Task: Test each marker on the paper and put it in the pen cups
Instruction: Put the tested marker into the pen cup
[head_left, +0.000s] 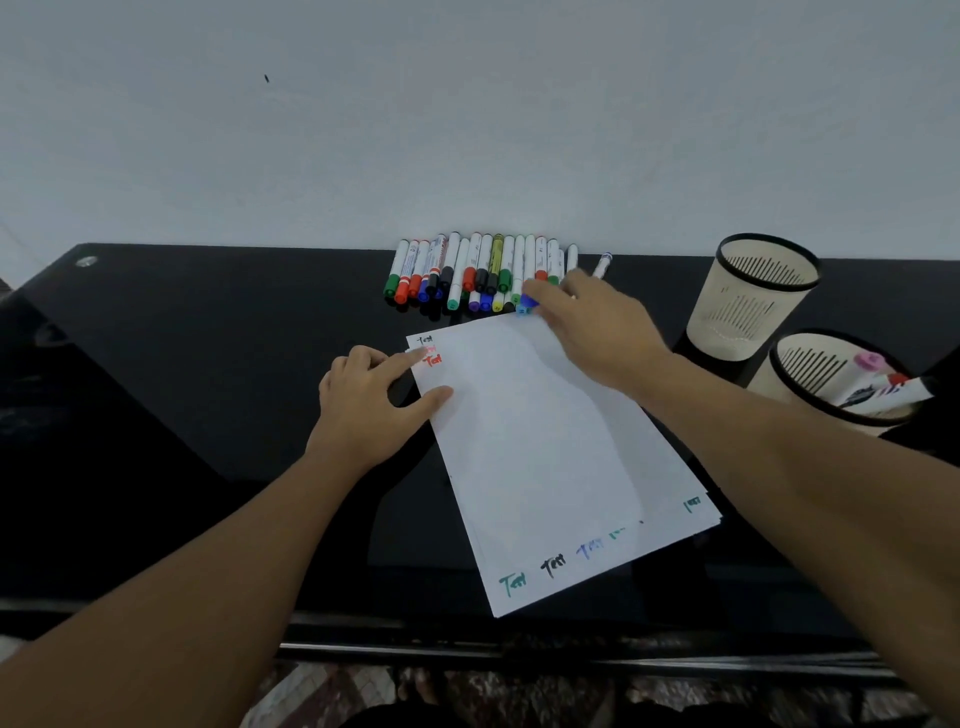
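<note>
Several capped markers (467, 273) lie in a row against the wall at the back of the black table. My right hand (597, 327) reaches over the row's right end and pinches a blue-capped marker (525, 305) there. One more marker (602, 266) lies just past my fingers. A stack of white paper (545, 457) with small coloured test scribbles lies in the middle. My left hand (369, 405) presses the paper's left edge, index finger and thumb straight. The far pen cup (748, 301) looks empty; the near pen cup (826, 384) holds a few markers (883, 389).
The black glass table (208, 415) runs up to a white wall at the back. Both mesh cups stand at the right, close to my right forearm. The table's front edge is near my body, with patterned floor below.
</note>
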